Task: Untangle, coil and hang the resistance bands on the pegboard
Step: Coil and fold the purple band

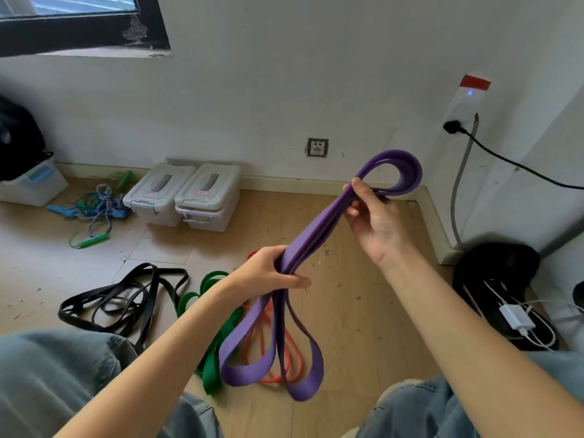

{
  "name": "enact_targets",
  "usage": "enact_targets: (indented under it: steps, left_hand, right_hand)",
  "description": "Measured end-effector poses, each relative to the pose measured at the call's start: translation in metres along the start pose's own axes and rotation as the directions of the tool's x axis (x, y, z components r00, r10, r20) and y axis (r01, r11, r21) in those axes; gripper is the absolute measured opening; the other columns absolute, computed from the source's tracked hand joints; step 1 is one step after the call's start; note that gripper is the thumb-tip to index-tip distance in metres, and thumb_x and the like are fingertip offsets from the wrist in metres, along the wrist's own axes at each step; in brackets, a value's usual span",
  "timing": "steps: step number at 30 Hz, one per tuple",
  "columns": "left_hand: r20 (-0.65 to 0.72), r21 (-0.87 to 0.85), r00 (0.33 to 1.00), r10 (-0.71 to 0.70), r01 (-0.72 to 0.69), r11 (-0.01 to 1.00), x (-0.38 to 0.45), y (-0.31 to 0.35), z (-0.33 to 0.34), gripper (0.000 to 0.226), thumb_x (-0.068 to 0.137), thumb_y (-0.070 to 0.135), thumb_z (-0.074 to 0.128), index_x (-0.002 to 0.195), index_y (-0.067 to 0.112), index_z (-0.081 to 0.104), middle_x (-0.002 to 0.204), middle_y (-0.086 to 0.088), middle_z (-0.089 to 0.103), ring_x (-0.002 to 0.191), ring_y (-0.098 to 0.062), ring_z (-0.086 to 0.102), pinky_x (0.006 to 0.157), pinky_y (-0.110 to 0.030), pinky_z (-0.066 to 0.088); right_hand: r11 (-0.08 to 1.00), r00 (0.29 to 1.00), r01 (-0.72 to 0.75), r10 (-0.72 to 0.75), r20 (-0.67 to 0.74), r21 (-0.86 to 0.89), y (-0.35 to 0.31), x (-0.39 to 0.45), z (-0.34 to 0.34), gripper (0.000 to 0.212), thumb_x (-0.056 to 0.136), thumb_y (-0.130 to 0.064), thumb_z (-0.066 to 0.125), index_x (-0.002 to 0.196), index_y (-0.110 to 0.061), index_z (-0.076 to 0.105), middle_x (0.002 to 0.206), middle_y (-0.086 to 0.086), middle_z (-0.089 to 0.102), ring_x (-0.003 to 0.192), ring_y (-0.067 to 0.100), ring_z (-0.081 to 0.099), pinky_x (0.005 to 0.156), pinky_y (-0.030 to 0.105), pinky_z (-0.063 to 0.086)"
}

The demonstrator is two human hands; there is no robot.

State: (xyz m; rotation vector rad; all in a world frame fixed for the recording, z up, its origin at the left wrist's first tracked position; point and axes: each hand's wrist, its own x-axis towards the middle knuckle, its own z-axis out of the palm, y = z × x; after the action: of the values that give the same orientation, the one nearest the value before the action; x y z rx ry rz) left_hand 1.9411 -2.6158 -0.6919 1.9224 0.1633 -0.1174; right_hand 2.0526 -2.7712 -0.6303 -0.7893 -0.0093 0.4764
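A wide purple resistance band [319, 230], folded into several layers, is held up between both hands above the floor. My left hand [268, 273] grips the bundle low down; two loops hang below it. My right hand [373, 219] pinches the layers higher up, and a loop curls over beyond it. On the wooden floor below lie a green band [211, 368], a thin orange band [268, 330] and a tangle of black bands [123, 298] to the left. No pegboard is in view.
Two lidded plastic boxes [186, 197] stand against the wall, with tangled jump ropes [94, 210] to their left. A black bag with a white charger and cables [505, 298] sits at the right. My knees in jeans [47, 374] frame the bottom.
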Motion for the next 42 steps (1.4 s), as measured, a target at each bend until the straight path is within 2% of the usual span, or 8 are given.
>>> enact_targets:
  steps: [11, 14, 18, 20, 26, 33, 38, 42]
  left_hand:
    - [-0.270, -0.151, 0.961, 0.062, -0.106, 0.983, 0.006, 0.012, -0.009, 0.021, 0.080, 0.007, 0.069, 0.099, 0.007, 0.060, 0.069, -0.001, 0.056, 0.055, -0.007, 0.055, 0.054, -0.020, 0.049]
    - [-0.335, -0.214, 0.941, 0.049, -0.126, 0.969, 0.013, 0.022, -0.018, 0.019, 0.080, 0.009, 0.069, 0.095, 0.017, 0.062, 0.084, -0.012, 0.062, 0.070, -0.022, 0.059, 0.068, -0.037, 0.053]
    - [-0.222, -0.098, 0.972, 0.075, -0.099, 0.990, 0.019, 0.040, -0.016, 0.018, 0.078, 0.005, 0.071, 0.093, 0.011, 0.063, 0.077, -0.009, 0.063, 0.066, -0.019, 0.058, 0.058, -0.024, 0.051]
    - [-0.257, -0.179, 0.965, 0.054, -0.102, 0.979, 0.019, 0.047, -0.016, 0.015, 0.079, 0.007, 0.070, 0.092, 0.008, 0.064, 0.066, 0.000, 0.061, 0.056, -0.011, 0.055, 0.052, -0.020, 0.049]
    - [-0.266, -0.343, 0.964, 0.003, -0.098, 0.934, 0.010, 0.062, -0.020, 0.013, 0.080, 0.013, 0.070, 0.089, 0.005, 0.064, 0.055, 0.003, 0.054, 0.047, -0.010, 0.050, 0.053, -0.025, 0.046]
    - [-0.271, -0.500, 0.961, 0.047, -0.182, 0.847, 0.013, 0.070, -0.019, 0.019, 0.080, 0.012, 0.070, 0.068, 0.010, 0.056, 0.054, 0.002, 0.051, 0.048, -0.012, 0.049, 0.051, -0.023, 0.046]
    - [-0.369, -0.583, 0.925, -0.085, -0.159, 0.796, 0.024, 0.055, -0.020, 0.016, 0.082, 0.020, 0.069, 0.089, 0.006, 0.063, 0.061, 0.001, 0.061, 0.058, -0.014, 0.057, 0.057, -0.026, 0.050]
    - [-0.274, -0.624, 0.918, -0.286, 0.056, 0.779, 0.027, 0.015, -0.009, 0.036, 0.082, 0.029, 0.067, 0.106, 0.003, 0.061, 0.087, -0.009, 0.067, 0.079, -0.019, 0.066, 0.074, -0.033, 0.055]
  right_hand:
    - [0.967, 0.971, -0.233, 0.227, -0.075, -0.099, -0.003, 0.000, -0.029, 0.008, 0.088, -0.009, 0.059, 0.087, -0.001, 0.056, 0.071, 0.014, 0.066, 0.059, 0.019, 0.067, 0.061, 0.028, 0.059]
    - [0.677, 0.870, -0.460, 0.472, -0.140, -0.574, 0.004, -0.016, -0.034, 0.032, 0.091, -0.023, 0.058, 0.102, 0.008, 0.056, 0.096, 0.027, 0.067, 0.072, 0.028, 0.068, 0.063, 0.030, 0.058]
    - [0.202, 0.977, -0.005, 0.209, 0.038, -0.979, 0.008, -0.020, -0.029, 0.028, 0.085, -0.017, 0.066, 0.101, 0.006, 0.065, 0.100, 0.025, 0.068, 0.075, 0.025, 0.064, 0.070, 0.034, 0.056]
    - [0.029, 0.928, 0.073, 0.365, 0.078, -0.997, 0.015, -0.026, -0.031, 0.030, 0.081, -0.022, 0.071, 0.101, 0.001, 0.067, 0.100, 0.019, 0.069, 0.086, 0.025, 0.066, 0.080, 0.035, 0.056]
    - [0.401, 0.789, 0.128, 0.513, 0.338, -0.907, 0.053, -0.045, -0.027, 0.040, 0.078, -0.010, 0.073, 0.112, -0.025, 0.058, 0.111, -0.012, 0.061, 0.105, -0.005, 0.056, 0.090, 0.013, 0.045]
    - [0.349, 0.823, 0.333, 0.346, 0.451, -0.876, 0.054, -0.048, -0.028, 0.020, 0.078, -0.011, 0.074, 0.092, -0.004, 0.063, 0.088, 0.014, 0.060, 0.074, 0.014, 0.057, 0.071, 0.025, 0.048]
    - [0.445, 0.933, 0.137, 0.243, 0.266, -0.885, 0.056, -0.039, -0.029, 0.018, 0.091, 0.002, 0.046, 0.077, -0.008, 0.045, 0.064, 0.012, 0.053, 0.057, 0.023, 0.053, 0.070, 0.043, 0.048]
    - [0.464, 0.938, -0.136, 0.345, 0.037, -0.875, 0.049, -0.031, -0.031, 0.007, 0.094, -0.006, 0.041, 0.092, -0.011, 0.044, 0.068, 0.004, 0.045, 0.056, 0.015, 0.046, 0.062, 0.033, 0.047]
